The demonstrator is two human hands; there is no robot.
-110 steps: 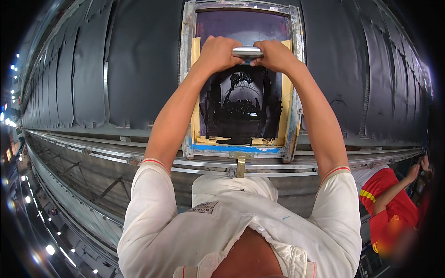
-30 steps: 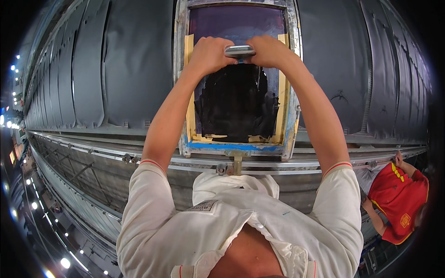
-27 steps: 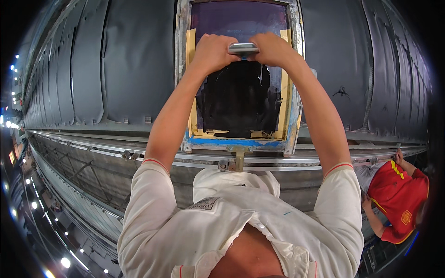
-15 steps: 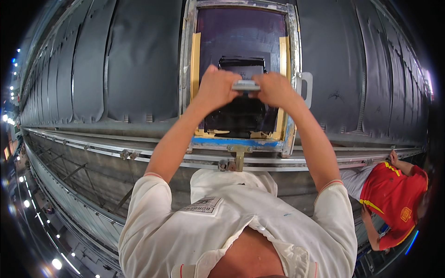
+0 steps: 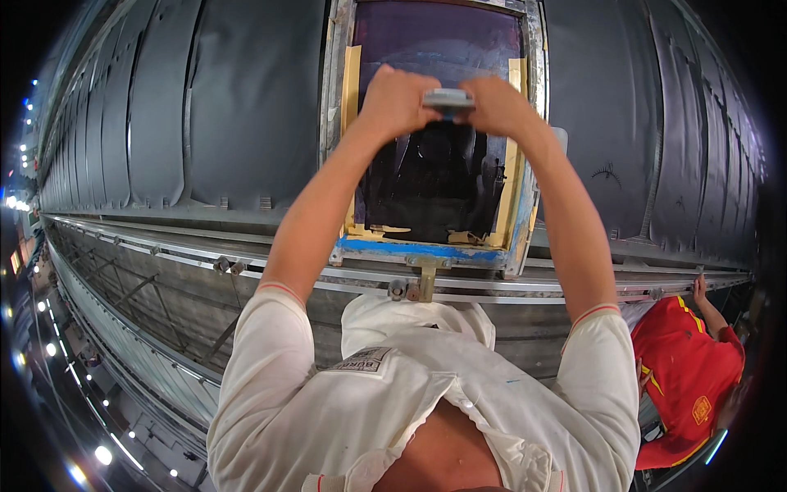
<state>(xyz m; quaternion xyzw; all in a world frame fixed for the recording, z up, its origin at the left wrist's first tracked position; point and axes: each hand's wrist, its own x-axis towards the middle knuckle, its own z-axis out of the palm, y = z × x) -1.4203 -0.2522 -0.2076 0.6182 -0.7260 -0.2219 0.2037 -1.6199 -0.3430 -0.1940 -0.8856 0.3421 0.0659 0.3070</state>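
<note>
Both my hands grip a squeegee (image 5: 448, 99) by its pale grey handle, one at each end. My left hand (image 5: 399, 100) is closed round the left end, and my right hand (image 5: 495, 105) round the right. The squeegee stands over a dark purple mesh in a screen printing frame (image 5: 531, 184). Its blade is mostly hidden behind my hands. Wet black ink (image 5: 430, 184) covers the near half of the mesh, below the handle. Tan tape (image 5: 351, 107) lines the inside edges of the frame, and blue tape (image 5: 418, 248) runs along its near end.
Dark fabric panels (image 5: 250, 107) lie along the long table on both sides; some on the right bear small printed marks. A metal rail (image 5: 328, 289) with a clamp (image 5: 425, 279) runs along the near edge. Another person in a red shirt (image 5: 687, 373) stands at the right.
My two hands have pushed the squeegee away from me, toward the far part of the screen. More of the black ink now shows behind it. The person in red has shifted.
</note>
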